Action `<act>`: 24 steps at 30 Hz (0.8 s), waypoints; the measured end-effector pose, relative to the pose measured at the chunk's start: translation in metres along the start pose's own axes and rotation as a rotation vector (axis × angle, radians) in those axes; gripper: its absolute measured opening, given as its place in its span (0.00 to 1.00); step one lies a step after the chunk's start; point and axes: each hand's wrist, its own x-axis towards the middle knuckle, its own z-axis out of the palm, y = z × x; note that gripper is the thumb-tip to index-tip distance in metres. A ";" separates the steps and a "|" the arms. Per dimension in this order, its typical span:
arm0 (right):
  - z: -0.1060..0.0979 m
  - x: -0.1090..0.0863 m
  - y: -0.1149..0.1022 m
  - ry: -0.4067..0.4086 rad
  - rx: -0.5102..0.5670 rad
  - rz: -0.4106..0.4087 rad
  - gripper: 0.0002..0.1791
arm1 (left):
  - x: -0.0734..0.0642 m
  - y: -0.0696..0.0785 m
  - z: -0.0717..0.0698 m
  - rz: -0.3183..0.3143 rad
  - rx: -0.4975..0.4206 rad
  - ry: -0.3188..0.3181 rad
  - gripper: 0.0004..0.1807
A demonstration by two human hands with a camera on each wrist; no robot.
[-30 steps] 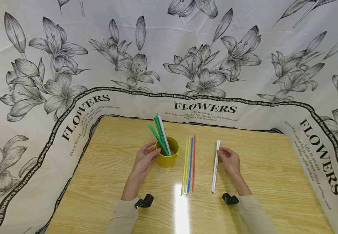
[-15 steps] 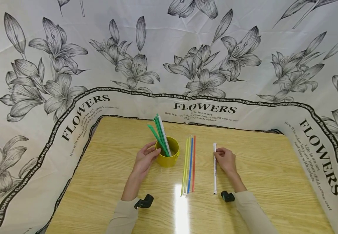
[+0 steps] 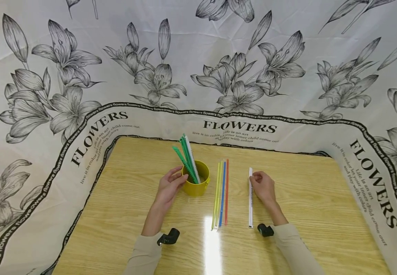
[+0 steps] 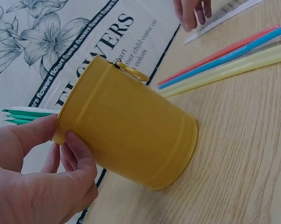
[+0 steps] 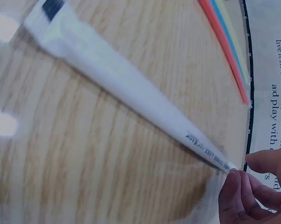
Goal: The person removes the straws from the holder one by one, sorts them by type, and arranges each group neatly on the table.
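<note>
A yellow bucket (image 3: pixel 195 187) stands on the table and tilts across the left wrist view. My left hand (image 3: pixel 169 187) grips it at the rim, thumb above and curled fingers along the outer wall. Several green-wrapped straws (image 3: pixel 188 162) and a white-wrapped one lean inside it. My right hand (image 3: pixel 264 187) is at the far end of another white paper-wrapped straw (image 3: pixel 251 206), which lies lengthwise close to the tabletop. In the right wrist view the fingertips (image 5: pixel 233 179) meet that end. The straw's last bit is hidden behind them.
Between the hands lies a row of straws: yellow ones (image 3: pixel 216 194), a blue one (image 3: pixel 222 194) and a red one (image 3: pixel 227 191). The wooden table (image 3: pixel 133 164) backs onto a flower-printed cloth (image 3: pixel 170 126). A black wrist device (image 3: pixel 169 236) sits on each cuff.
My right hand has shifted left with the white straw, bringing it nearer the colored row and straighter. Its printed side shows again. My left hand and the bucket have stayed in place.
</note>
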 end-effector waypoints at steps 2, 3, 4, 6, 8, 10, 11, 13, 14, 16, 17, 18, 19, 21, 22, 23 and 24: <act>0.000 -0.001 -0.003 0.006 0.014 -0.012 0.14 | 0.000 0.000 0.000 -0.003 -0.002 0.003 0.25; 0.000 -0.001 -0.004 0.007 0.018 -0.021 0.14 | 0.000 0.000 0.000 -0.004 -0.002 0.004 0.25; -0.001 -0.001 -0.006 0.009 0.023 -0.027 0.14 | 0.000 0.000 0.000 -0.006 -0.003 0.006 0.25; -0.002 -0.001 -0.011 0.003 0.033 -0.038 0.14 | 0.000 0.000 0.001 -0.011 -0.010 0.008 0.25; -0.004 -0.001 -0.017 -0.011 0.039 -0.045 0.14 | 0.000 0.000 0.001 -0.014 -0.012 0.009 0.25; -0.006 -0.001 -0.022 -0.022 0.045 -0.049 0.14 | 0.000 0.000 0.001 -0.016 -0.015 0.012 0.25; -0.006 -0.001 -0.025 -0.028 0.047 -0.051 0.14 | 0.000 0.000 0.001 -0.016 -0.014 0.011 0.25; -0.008 0.000 -0.030 -0.034 0.047 -0.054 0.14 | -0.001 0.000 0.001 -0.014 -0.005 0.010 0.25; -0.008 0.001 -0.033 -0.036 0.047 -0.053 0.14 | 0.000 0.000 0.001 -0.014 -0.004 0.010 0.26; -0.009 0.001 -0.038 -0.042 0.049 -0.052 0.14 | 0.000 0.000 0.000 -0.014 0.002 0.007 0.26; -0.009 0.002 -0.041 -0.042 0.049 -0.056 0.14 | 0.000 0.000 0.000 -0.014 0.003 0.008 0.26; -0.009 0.002 -0.044 -0.043 0.051 -0.063 0.14 | 0.000 0.000 0.000 -0.012 0.003 0.009 0.26; -0.010 0.001 -0.046 -0.042 0.053 -0.071 0.14 | 0.000 0.000 0.000 -0.011 0.004 0.007 0.26; -0.010 0.000 -0.052 -0.040 0.057 -0.083 0.14 | 0.000 0.000 0.000 -0.007 0.002 0.006 0.26; -0.011 0.000 -0.055 -0.037 0.059 -0.090 0.13 | 0.000 0.000 0.000 -0.004 0.002 0.004 0.26; -0.011 -0.001 -0.058 -0.034 0.064 -0.096 0.13 | 0.000 0.000 0.000 -0.001 0.002 0.002 0.25; -0.012 -0.001 -0.061 -0.033 0.069 -0.101 0.13 | 0.000 0.000 0.001 0.002 0.000 -0.001 0.25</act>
